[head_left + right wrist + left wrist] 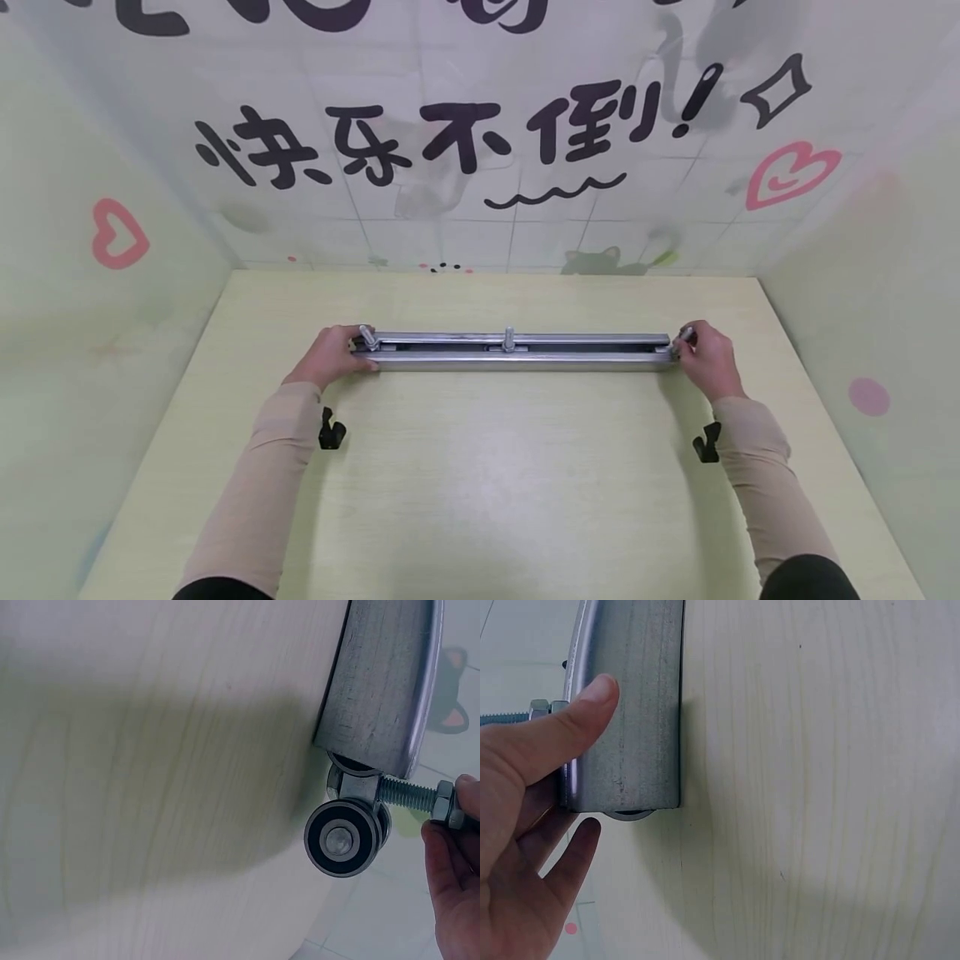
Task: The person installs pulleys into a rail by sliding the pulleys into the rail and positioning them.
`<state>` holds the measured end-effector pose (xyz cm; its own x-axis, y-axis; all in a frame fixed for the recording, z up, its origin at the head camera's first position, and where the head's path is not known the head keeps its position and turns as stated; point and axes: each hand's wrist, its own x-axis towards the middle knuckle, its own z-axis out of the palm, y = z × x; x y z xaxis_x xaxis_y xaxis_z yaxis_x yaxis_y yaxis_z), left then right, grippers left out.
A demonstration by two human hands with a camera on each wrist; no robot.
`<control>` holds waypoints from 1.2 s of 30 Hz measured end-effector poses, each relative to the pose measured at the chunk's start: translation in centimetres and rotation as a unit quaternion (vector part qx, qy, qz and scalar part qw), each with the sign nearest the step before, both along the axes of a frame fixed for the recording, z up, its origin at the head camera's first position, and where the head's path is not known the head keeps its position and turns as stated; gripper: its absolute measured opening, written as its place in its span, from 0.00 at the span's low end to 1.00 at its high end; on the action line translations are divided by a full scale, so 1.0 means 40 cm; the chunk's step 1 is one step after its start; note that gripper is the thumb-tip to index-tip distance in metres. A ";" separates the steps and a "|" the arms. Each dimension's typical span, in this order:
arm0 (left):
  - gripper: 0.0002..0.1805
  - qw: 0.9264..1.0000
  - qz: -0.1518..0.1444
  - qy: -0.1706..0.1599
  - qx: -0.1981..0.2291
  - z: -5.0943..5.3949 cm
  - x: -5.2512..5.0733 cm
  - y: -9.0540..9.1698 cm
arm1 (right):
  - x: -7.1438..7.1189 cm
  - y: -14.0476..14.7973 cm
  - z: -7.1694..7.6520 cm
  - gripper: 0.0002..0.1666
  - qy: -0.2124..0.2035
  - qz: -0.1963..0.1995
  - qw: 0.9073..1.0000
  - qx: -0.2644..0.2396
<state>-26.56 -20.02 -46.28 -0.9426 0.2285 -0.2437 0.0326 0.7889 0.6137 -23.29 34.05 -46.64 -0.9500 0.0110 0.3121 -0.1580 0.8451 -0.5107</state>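
A slotted metal rail (517, 364) lies across the table, its slot facing up. At its left end my left hand (327, 358) grips it, the thumb (581, 724) on the side face and some fingers behind. Beside that thumb a threaded bolt (506, 718) with a nut sticks out of the slot. My right hand (711, 362) pinches the nut end of another bolt (412, 796) at the right end. This bolt belongs to a roller trolley (339, 838), whose near wheels hang outside the rail; the rest is partly hidden inside. A third bolt (509, 339) stands mid-slot.
The pale wood-grain table (487, 467) extends in front of the rail. A printed white backdrop (450, 200) with black lettering rises behind, and pale side walls (82, 350) flank the table. Black mounts (332, 431) show beside both wrists.
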 end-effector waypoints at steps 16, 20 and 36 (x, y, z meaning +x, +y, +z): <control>0.37 1.000 0.001 -0.003 -0.003 0.000 -0.001 -0.002 | -0.008 -0.025 0.007 0.08 0.003 0.016 1.000 -0.001; 0.37 1.000 0.002 -0.006 -0.002 0.000 -0.001 -0.001 | -0.011 -0.030 0.008 0.07 -0.003 0.018 1.000 0.004; 0.36 1.000 -0.005 0.000 -0.002 -0.002 -0.004 -0.002 | -0.012 -0.034 0.011 0.07 -0.019 0.032 0.999 -0.004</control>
